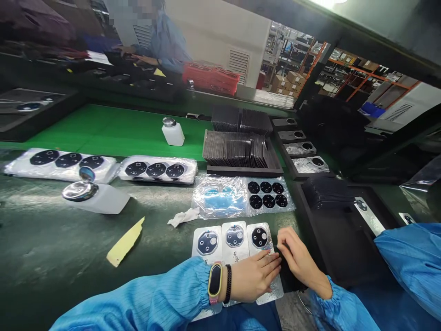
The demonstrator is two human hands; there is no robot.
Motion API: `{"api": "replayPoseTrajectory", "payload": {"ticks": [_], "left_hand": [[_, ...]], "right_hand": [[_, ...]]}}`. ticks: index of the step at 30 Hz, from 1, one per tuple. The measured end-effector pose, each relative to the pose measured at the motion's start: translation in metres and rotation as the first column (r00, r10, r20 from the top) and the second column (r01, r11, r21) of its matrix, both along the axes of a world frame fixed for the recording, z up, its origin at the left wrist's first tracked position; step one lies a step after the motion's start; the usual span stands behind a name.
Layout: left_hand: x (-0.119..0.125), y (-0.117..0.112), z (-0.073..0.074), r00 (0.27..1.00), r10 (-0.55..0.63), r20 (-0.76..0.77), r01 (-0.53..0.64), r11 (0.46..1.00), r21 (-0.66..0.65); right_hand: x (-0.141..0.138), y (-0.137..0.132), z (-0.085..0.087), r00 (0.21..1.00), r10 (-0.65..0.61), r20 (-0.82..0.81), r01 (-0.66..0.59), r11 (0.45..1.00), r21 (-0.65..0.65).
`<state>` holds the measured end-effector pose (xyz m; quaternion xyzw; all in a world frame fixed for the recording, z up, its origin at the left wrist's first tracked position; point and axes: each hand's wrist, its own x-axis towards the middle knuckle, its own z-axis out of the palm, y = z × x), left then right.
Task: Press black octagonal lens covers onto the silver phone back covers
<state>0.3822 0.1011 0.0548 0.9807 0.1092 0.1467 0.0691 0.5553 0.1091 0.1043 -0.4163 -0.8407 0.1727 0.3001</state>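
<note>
Three silver phone back covers (234, 239) with round black camera rings lie side by side at the table's near edge. My left hand (253, 276) lies flat on the rightmost cover (260, 239), fingers stretched out together. My right hand (298, 259) sits just right of it, fingers curled down at the cover's right edge against a dark object. Whether they pinch anything is hidden. Both arms wear blue sleeves; the left wrist carries a yellow band and a black bracelet.
A clear sheet of small black rings (268, 195) and blue film (220, 197) lies beyond the covers. Black trays (241, 151) of stacked parts stand behind and to the right. Two dispenser bottles (172, 132), a white wipe (184, 216), yellow tape (124, 242). A person works far back.
</note>
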Motion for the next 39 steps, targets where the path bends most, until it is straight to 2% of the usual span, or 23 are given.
{"api": "replayPoseTrajectory", "payload": {"ticks": [2,5,7,9,13,17,21,24,29,33,39], "left_hand": [[0.001,0.002,-0.001,1.000,-0.001,0.014,0.000,0.999,0.032],[0.003,0.007,-0.002,1.000,0.011,0.028,-0.013,0.998,0.063],[0.005,0.012,-0.002,0.999,0.027,0.029,-0.029,0.997,0.076],[0.006,0.015,-0.003,0.999,0.042,0.030,-0.044,0.995,0.091],[0.006,0.015,-0.004,0.997,0.059,0.050,-0.065,0.991,0.116],[0.003,0.009,0.000,0.994,0.071,0.088,-0.082,0.988,0.129],[-0.004,0.001,0.004,0.992,0.064,0.110,-0.078,0.989,0.129],[-0.014,-0.004,0.004,0.992,0.072,0.103,-0.084,0.990,0.117],[-0.027,-0.008,0.003,0.996,0.071,-0.056,-0.075,0.994,-0.083],[-0.028,-0.007,0.006,0.995,0.050,-0.088,-0.067,0.977,-0.201],[-0.027,-0.009,0.007,0.995,0.037,-0.093,-0.058,0.971,-0.233]], "right_hand": [[-0.012,0.017,0.006,0.997,-0.060,-0.042,0.057,0.995,-0.076],[-0.044,0.056,0.008,0.999,-0.046,0.000,0.045,0.983,-0.180],[-0.068,0.084,0.005,0.990,-0.088,0.113,0.107,0.979,-0.174],[-0.089,0.109,-0.001,0.985,-0.099,0.143,0.122,0.980,-0.160],[-0.111,0.133,-0.012,0.975,-0.083,0.208,0.110,0.987,-0.122],[-0.112,0.133,-0.014,0.962,-0.075,0.264,0.098,0.993,-0.072],[-0.104,0.126,-0.008,0.954,-0.090,0.287,0.104,0.994,-0.034],[-0.094,0.113,-0.004,0.948,-0.031,0.318,0.053,0.997,-0.058],[-0.085,0.085,-0.004,0.902,0.166,0.399,-0.112,0.982,-0.154],[-0.091,0.073,-0.005,0.872,0.179,0.455,-0.126,0.981,-0.144],[-0.099,0.069,0.005,0.742,0.219,0.634,-0.166,0.976,-0.142]]}}
